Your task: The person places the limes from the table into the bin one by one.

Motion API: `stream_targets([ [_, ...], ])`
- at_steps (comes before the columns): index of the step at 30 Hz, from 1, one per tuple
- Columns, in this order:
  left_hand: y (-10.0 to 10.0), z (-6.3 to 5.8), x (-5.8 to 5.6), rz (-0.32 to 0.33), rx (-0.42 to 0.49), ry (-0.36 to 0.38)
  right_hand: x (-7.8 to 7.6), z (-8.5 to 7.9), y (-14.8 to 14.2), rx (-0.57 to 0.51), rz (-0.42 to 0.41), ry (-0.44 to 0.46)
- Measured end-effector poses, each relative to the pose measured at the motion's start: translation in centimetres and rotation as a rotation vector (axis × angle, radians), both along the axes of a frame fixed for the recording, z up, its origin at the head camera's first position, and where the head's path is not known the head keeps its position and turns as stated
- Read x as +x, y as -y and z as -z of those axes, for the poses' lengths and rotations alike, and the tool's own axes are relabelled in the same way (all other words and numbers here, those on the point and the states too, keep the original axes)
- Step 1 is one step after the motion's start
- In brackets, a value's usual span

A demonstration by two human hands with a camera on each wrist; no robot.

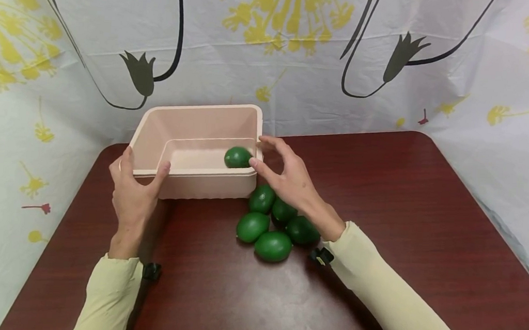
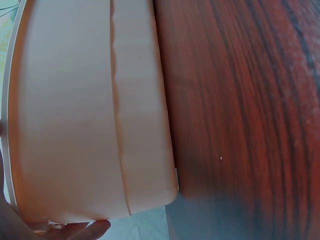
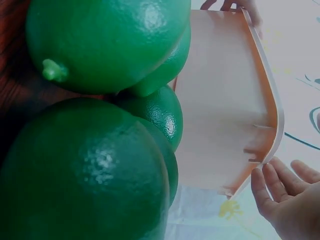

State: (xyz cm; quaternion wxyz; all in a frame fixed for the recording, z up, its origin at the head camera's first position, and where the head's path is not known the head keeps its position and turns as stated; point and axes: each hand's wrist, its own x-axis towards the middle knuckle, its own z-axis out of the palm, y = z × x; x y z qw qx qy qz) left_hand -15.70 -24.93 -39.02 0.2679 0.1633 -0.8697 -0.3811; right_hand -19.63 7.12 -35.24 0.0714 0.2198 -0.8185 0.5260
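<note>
A pale pink plastic bin point(image 1: 207, 184) stands at the back left of the table, with one green lime point(image 1: 237, 157) inside near its right end. My left hand point(image 1: 134, 196) grips the bin's front left corner, thumb over the front rim and fingers round the side. At the opposite end my right hand point(image 1: 287, 174) holds the front right corner, fingertips and thumb at the rim. Several more limes point(image 1: 273, 246) lie in a cluster on the table, just in front of that corner and below the right hand. Up close they fill the left of the right wrist view point(image 3: 85, 170).
The dark red wood-grain table point(image 1: 207, 295) extends towards me and to the right. Behind it hangs a white sheet point(image 1: 299, 85) printed with yellow and grey flowers. Small black devices point(image 1: 321, 256) sit at both wrists.
</note>
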Motion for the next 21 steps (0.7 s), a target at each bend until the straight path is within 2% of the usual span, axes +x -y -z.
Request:
stream_targets([
  [11,0.0,-0.1,0.0,-0.002,0.003,0.007,0.0,0.6,-0.5,-0.052,-0.005,0.018],
  [21,0.0,0.0,0.0,0.003,0.008,0.0,0.2,1.1,-1.5,-0.035,0.007,0.048],
])
